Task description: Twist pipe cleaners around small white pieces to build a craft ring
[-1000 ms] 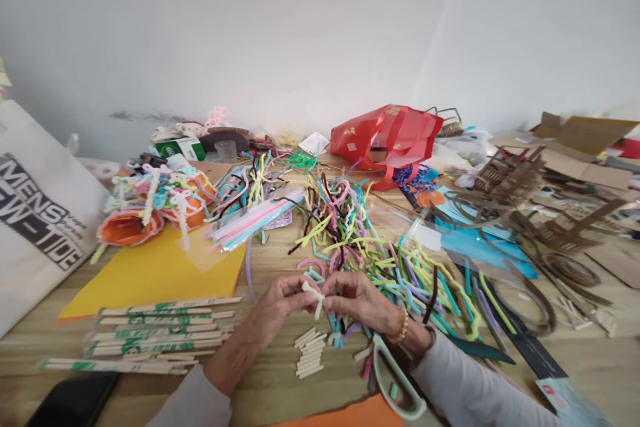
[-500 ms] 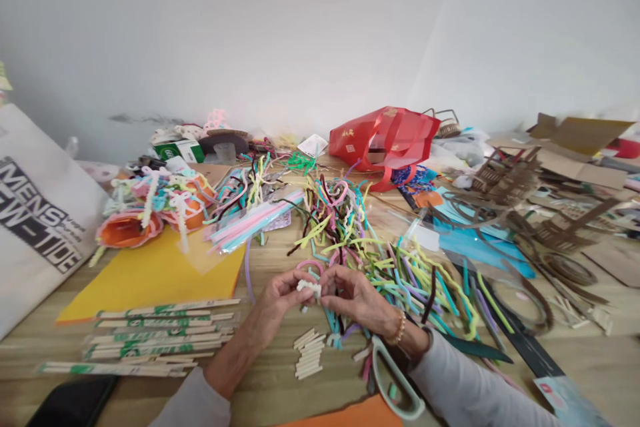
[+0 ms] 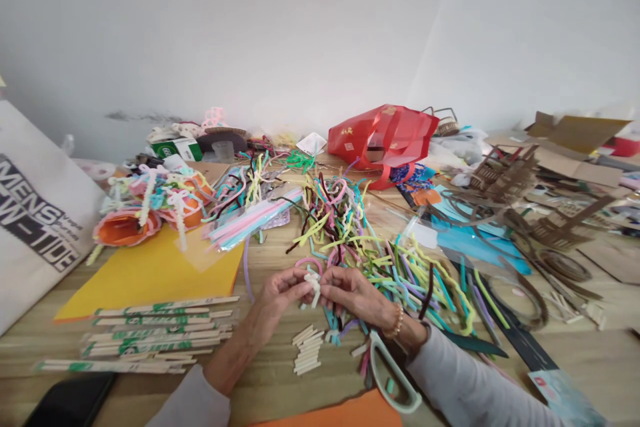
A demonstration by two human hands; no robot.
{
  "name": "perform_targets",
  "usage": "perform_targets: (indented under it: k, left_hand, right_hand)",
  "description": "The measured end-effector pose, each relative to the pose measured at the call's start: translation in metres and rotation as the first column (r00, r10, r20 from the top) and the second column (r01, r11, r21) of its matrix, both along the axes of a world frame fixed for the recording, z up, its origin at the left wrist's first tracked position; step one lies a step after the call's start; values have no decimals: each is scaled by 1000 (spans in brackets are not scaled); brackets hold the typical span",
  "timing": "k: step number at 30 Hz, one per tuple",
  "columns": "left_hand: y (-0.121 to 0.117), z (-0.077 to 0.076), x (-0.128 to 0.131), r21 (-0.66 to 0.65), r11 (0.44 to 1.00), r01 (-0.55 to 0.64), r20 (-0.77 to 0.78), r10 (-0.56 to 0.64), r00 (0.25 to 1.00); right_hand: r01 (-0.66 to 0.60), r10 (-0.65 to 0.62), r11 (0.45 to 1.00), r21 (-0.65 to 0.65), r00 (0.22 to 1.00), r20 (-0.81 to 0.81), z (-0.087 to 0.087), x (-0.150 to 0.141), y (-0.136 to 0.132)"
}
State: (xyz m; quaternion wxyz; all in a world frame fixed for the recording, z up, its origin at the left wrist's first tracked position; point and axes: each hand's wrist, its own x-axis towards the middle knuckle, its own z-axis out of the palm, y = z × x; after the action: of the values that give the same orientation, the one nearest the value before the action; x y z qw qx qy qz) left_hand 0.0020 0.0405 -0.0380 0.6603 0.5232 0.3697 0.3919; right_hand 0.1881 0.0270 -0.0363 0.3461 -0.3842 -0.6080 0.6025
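Fingers (image 3: 296,287) of both hands pinch almost closed on a small twisted white pipe cleaner (image 3: 313,282), left hand (image 3: 280,297) and right hand (image 3: 350,293) meeting above the table (image 3: 260,390), just near of the heap of coloured pipe cleaners (image 3: 335,213). Short white pipe cleaner pieces (image 3: 307,350) lie between the forearms. Versus the earlier frame, the white piece shows a longer tail below the fingertips.

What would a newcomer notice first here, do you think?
The tangled heap of colourful pipe cleaners in the middle of the table stands out first, just beyond the left hand and right hand. Behind it sits a red bag, and orange paper flowers lie to the left on yellow paper.
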Motion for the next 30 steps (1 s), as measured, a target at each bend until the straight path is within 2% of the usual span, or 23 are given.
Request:
perform_targets:
  k: [5,9,13,15,17,20,22,27,30]
  left_hand:
    - [5,-2,-4,31,1000,2,-19,-1,1000]
    - [8,-5,-7,15,1000,-19,-33,20,999]
    - [9,-2,-7,1,998,-65,-60,64,996]
    - [9,1,-8,24,996,-85,-79,87,993]
    - [10,4,-8,54,996,-72,-120,78,990]
    - [12,4,-10,84,995,-44,-199,60,978]
    - [13,1,-11,111,993,-37,-237,63,970]
    - [16,-5,-14,192,981,-27,-293,84,952]
    - [17,-4,-15,244,970,-20,-335,104,936]
  right_hand:
    - [37,-37,999,7,999,-24,-2,2,3]
    - [129,-127,991,33,991,-39,-3,4,6]
    - [218,-217,967,135,976,-18,9,10,7]
    - [200,-235,943,266,966,108,23,16,7]
    - [90,-226,911,403,925,304,39,25,6]
    - [-21,-295,848,530,812,504,60,40,4]
    - [-120,-335,829,545,675,658,68,48,1]
    - [-311,-325,851,423,320,890,76,57,-4]
    - [-382,-266,861,336,226,937,72,54,-5]
